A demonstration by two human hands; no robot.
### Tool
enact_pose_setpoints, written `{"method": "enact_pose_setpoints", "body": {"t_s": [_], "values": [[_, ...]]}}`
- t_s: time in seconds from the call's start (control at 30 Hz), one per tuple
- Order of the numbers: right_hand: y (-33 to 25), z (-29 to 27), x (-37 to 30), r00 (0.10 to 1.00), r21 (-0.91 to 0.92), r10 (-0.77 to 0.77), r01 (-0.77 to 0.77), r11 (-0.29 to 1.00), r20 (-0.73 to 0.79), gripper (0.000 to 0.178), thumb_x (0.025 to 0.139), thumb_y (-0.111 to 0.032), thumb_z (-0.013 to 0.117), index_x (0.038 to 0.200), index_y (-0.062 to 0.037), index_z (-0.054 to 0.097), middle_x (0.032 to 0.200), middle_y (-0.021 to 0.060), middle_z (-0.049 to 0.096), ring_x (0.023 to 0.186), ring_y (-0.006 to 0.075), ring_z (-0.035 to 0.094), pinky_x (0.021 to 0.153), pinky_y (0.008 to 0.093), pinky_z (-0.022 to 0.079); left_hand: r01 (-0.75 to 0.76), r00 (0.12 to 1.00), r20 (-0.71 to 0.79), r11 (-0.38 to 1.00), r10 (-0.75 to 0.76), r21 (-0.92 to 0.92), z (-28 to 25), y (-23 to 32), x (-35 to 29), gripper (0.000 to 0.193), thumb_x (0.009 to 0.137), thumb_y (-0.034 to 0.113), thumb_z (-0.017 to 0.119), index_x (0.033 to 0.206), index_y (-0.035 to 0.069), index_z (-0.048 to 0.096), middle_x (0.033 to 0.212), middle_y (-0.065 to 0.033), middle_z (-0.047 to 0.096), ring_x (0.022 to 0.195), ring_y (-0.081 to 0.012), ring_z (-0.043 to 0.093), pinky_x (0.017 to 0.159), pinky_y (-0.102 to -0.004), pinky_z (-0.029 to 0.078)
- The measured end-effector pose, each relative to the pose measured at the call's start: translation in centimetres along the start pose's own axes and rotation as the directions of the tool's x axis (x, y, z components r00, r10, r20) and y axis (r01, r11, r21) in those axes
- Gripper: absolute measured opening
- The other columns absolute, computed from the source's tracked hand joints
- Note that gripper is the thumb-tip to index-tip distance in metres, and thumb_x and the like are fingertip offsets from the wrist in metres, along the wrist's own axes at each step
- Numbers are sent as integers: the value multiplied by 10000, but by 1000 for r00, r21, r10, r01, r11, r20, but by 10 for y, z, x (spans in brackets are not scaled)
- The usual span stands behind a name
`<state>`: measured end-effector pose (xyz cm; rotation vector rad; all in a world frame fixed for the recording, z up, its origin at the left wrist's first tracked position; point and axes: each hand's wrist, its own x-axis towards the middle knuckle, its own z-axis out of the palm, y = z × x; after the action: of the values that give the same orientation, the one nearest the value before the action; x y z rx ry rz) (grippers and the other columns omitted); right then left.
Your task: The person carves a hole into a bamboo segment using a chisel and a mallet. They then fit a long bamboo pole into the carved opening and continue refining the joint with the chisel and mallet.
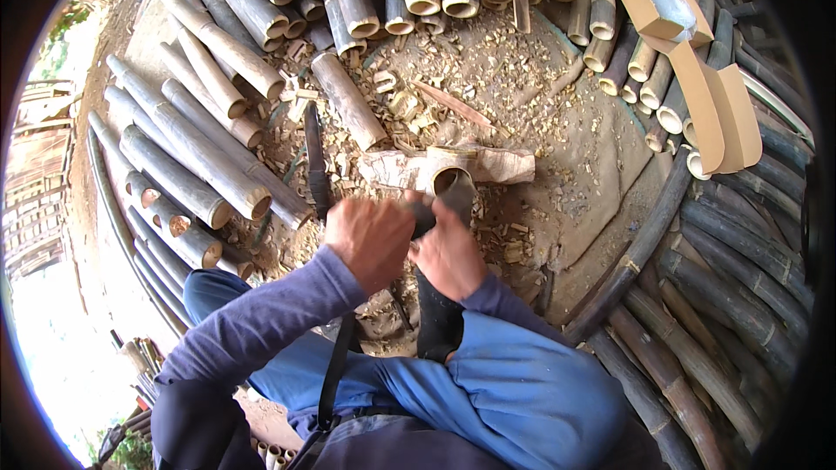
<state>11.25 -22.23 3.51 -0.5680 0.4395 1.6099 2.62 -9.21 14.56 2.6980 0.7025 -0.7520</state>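
Observation:
My left hand (370,242) is closed in a fist beside a dark tool (423,219) that shows between my two hands. Close against it, my right hand (449,252) wraps its fingers round the same tool, thumb pointing forward. A broad grey blade-like part (460,198) extends ahead of the right thumb to the mouth of a short bamboo tube (452,157). That tube rests at a pale, rough wooden block (509,165) lying crosswise on the ground. Fingers hide most of the tool, so its exact kind is unclear.
Left of the block lies a machete-like blade (314,157) with a black handle. A loose bamboo length (348,103) lies among wood chips (540,91). Bamboo poles (200,148) line the left, far side and right. An opened cardboard box (723,113) sits on poles at far right.

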Motion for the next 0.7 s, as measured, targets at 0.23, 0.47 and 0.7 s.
{"method": "enact_pose_setpoints", "body": {"t_s": [0.23, 0.47, 0.7], "values": [[-63, -53, -46, 990, -929, -139, 85, 359, 37, 274, 1039, -283, 502, 1263, -131, 548, 1199, 106, 646, 1083, 232, 628, 1066, 449, 459, -722, 673, -402, 669, 621, -176, 35, 86, 41, 579, 742, 220, 822, 1270, 149, 596, 1184, -169, 614, 965, -289, 687, 812, -448, 568], [-159, -39, -17, 959, -417, -259, -191, -888, 113, 285, 975, -260, 573, 1210, -100, 587, 1128, 119, 661, 1017, 245, 643, 1005, 435, 504, -502, 864, -319, 705, 388, -501, 41, 98, 132, 942, 697, 63, 798, 1544, 264, 438, 1511, -229, 387, 1282, -428, 553, 1131, -475, 462], [-155, 109, 67, 944, 205, 330, 319, -925, 22, 231, 864, -231, 681, 1066, -127, 638, 1023, 57, 666, 922, 179, 638, 866, 370, 549, -459, 529, -667, 484, -524, -745, 53, 65, 120, 958, 671, -18, 814, 1530, 124, 415, 1473, -252, 385, 1288, -396, 499, 1121, -471, 466]]}}
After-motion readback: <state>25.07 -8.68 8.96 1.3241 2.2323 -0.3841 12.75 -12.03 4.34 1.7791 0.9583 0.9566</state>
